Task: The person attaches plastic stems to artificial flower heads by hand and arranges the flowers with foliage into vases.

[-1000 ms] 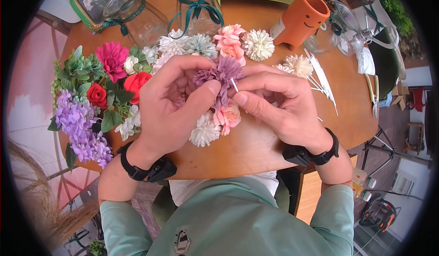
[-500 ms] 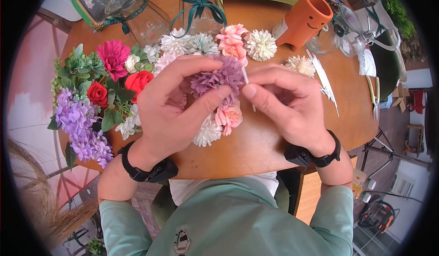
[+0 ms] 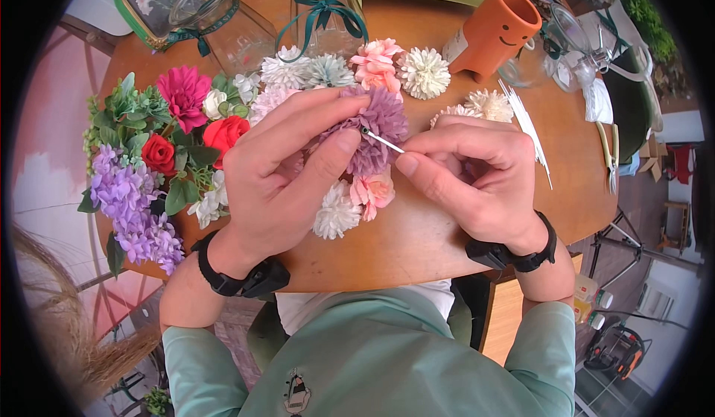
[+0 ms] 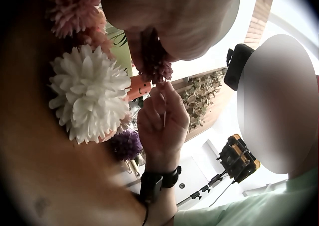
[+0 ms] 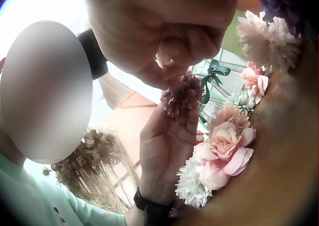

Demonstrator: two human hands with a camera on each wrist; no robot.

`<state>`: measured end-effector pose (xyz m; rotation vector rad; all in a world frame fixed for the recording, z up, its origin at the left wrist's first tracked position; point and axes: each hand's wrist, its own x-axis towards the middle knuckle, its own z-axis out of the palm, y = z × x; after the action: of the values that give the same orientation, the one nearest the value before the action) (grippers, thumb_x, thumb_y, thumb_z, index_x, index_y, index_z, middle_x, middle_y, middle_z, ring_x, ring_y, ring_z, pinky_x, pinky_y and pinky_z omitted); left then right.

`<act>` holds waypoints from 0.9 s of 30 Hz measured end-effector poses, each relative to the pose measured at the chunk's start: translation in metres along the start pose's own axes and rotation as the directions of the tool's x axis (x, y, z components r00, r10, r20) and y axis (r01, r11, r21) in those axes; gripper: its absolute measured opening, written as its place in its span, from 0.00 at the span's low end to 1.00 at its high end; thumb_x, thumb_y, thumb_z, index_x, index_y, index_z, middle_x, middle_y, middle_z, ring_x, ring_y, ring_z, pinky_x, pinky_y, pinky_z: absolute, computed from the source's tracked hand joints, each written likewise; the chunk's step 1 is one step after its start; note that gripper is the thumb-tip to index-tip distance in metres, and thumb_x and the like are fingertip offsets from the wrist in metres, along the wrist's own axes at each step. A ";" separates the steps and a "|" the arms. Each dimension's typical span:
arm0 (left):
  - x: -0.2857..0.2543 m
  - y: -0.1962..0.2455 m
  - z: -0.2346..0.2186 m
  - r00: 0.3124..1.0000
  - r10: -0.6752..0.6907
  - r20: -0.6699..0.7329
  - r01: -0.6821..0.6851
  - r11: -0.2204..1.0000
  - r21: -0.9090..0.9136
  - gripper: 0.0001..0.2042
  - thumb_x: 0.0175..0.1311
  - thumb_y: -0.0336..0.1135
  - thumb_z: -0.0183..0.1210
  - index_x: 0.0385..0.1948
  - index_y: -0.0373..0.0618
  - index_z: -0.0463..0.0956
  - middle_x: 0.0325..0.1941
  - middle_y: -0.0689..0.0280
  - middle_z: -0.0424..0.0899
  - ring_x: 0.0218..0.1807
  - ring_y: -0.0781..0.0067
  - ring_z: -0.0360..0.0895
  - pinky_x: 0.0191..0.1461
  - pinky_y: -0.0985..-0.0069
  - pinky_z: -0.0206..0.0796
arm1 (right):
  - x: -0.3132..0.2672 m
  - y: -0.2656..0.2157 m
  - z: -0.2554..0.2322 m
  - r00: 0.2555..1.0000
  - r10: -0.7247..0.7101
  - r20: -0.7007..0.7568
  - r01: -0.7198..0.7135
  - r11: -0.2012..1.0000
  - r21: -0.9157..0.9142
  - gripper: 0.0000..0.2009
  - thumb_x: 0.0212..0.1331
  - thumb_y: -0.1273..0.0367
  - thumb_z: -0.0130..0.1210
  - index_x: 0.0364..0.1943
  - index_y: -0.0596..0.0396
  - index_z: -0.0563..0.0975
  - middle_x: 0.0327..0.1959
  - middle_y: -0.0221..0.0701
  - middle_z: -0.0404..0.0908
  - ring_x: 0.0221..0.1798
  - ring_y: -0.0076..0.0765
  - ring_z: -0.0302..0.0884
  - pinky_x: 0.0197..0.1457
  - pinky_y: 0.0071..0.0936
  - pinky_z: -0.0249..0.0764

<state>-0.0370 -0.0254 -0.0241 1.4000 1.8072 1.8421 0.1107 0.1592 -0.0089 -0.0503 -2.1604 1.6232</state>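
My left hand point(image 3: 279, 167) holds a purple artificial flower head point(image 3: 385, 117) between thumb and fingers, its back with a small dark-green socket turned toward me. A thin white stick point(image 3: 386, 143) is pinched between thumb and forefinger of my right hand point(image 3: 477, 175), and its far tip is right at that socket. From the left wrist, the purple bloom point(image 4: 159, 70) shows just above the right fingertips; from the right wrist, the bloom point(image 5: 180, 95) lies against the left fingers. Below the hands on the table are a white flower head point(image 3: 337, 212) and a pink flower point(image 3: 372, 191).
Red, magenta and lilac flowers with leaves point(image 3: 179, 130) cover the table's left. Glass vases point(image 3: 320, 29) with teal ribbons stand behind, near an orange smiling pot point(image 3: 491, 37). Several white sticks point(image 3: 530, 132) lie at the right, with beige-handled cutters point(image 3: 611, 156) near the edge.
The flower head has shifted right and turned, so its green socket now shows. The stick swung from steep to slanting, its far tip coming to the socket; my right hand moved slightly right.
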 end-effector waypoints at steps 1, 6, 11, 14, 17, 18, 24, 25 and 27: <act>0.000 0.000 0.000 1.000 0.000 0.000 0.000 1.000 0.000 0.15 0.68 0.18 0.64 0.56 0.32 0.84 0.57 0.53 0.84 0.54 0.70 0.83 0.56 0.77 0.76 | 0.000 0.000 0.000 1.000 0.010 -0.003 -0.010 1.000 0.005 0.03 0.59 0.78 0.69 0.36 0.60 0.89 0.21 0.23 0.79 0.19 0.11 0.62 0.22 0.21 0.54; 0.000 -0.001 0.002 0.999 0.019 -0.035 -0.018 0.999 0.037 0.15 0.65 0.17 0.65 0.53 0.32 0.85 0.56 0.54 0.85 0.52 0.71 0.83 0.53 0.78 0.76 | 0.000 0.000 0.000 1.000 -0.016 -0.005 0.016 1.000 0.005 0.03 0.59 0.78 0.69 0.36 0.61 0.89 0.20 0.23 0.79 0.19 0.12 0.63 0.22 0.21 0.55; -0.001 -0.002 0.002 0.997 0.065 -0.051 -0.060 0.994 0.091 0.15 0.63 0.17 0.67 0.51 0.34 0.86 0.54 0.53 0.85 0.52 0.69 0.84 0.52 0.77 0.76 | -0.001 -0.001 0.000 1.000 -0.004 -0.004 0.004 1.000 0.007 0.03 0.59 0.78 0.69 0.36 0.61 0.89 0.20 0.24 0.79 0.19 0.12 0.63 0.22 0.21 0.55; -0.001 -0.005 0.003 0.993 0.103 -0.053 -0.096 0.988 0.118 0.15 0.62 0.16 0.67 0.51 0.34 0.87 0.54 0.52 0.86 0.51 0.68 0.85 0.51 0.77 0.77 | 0.000 -0.001 0.000 1.000 0.013 -0.007 -0.013 1.000 -0.004 0.02 0.60 0.78 0.69 0.36 0.61 0.89 0.20 0.24 0.79 0.19 0.12 0.63 0.22 0.21 0.55; -0.001 -0.004 0.003 0.992 0.112 -0.052 -0.103 0.984 0.143 0.15 0.61 0.16 0.67 0.51 0.35 0.87 0.53 0.53 0.87 0.50 0.68 0.86 0.48 0.76 0.78 | 0.001 -0.002 -0.001 1.000 0.006 0.008 -0.006 1.000 -0.015 0.02 0.60 0.78 0.68 0.35 0.61 0.89 0.19 0.24 0.78 0.19 0.13 0.63 0.22 0.21 0.55; -0.001 -0.004 0.002 0.992 0.112 -0.051 -0.103 0.983 0.153 0.16 0.60 0.16 0.66 0.50 0.35 0.87 0.53 0.53 0.87 0.50 0.68 0.86 0.47 0.76 0.79 | 0.000 -0.002 -0.001 1.000 0.020 0.009 -0.020 1.000 -0.019 0.02 0.60 0.77 0.68 0.35 0.61 0.89 0.19 0.23 0.78 0.19 0.13 0.63 0.22 0.21 0.55; 0.002 -0.001 0.000 0.975 0.220 -0.006 -0.208 0.930 0.304 0.17 0.57 0.15 0.66 0.49 0.35 0.87 0.53 0.53 0.87 0.48 0.67 0.87 0.44 0.77 0.79 | -0.002 -0.008 0.000 0.992 0.127 0.024 -0.126 0.991 -0.037 0.02 0.62 0.77 0.67 0.34 0.62 0.88 0.18 0.22 0.75 0.19 0.11 0.62 0.22 0.21 0.55; 0.002 -0.001 0.000 0.976 0.218 -0.005 -0.206 0.930 0.304 0.17 0.57 0.15 0.66 0.49 0.35 0.87 0.53 0.53 0.87 0.48 0.67 0.87 0.44 0.77 0.79 | -0.002 -0.009 0.000 0.988 0.153 0.031 -0.151 0.988 -0.042 0.02 0.62 0.77 0.67 0.34 0.62 0.88 0.18 0.22 0.75 0.19 0.11 0.61 0.22 0.21 0.55; 0.002 -0.001 -0.001 0.967 0.255 0.018 -0.245 0.905 0.348 0.17 0.57 0.14 0.66 0.49 0.35 0.87 0.53 0.54 0.87 0.47 0.67 0.87 0.42 0.77 0.79 | -0.003 -0.008 0.001 0.986 0.164 0.025 -0.164 0.986 -0.034 0.02 0.62 0.77 0.66 0.34 0.62 0.88 0.18 0.22 0.75 0.19 0.11 0.61 0.22 0.21 0.55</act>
<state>-0.0388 -0.0244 -0.0235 1.8136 2.1354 1.7158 0.1147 0.1553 -0.0020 -0.2221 -2.2547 1.6876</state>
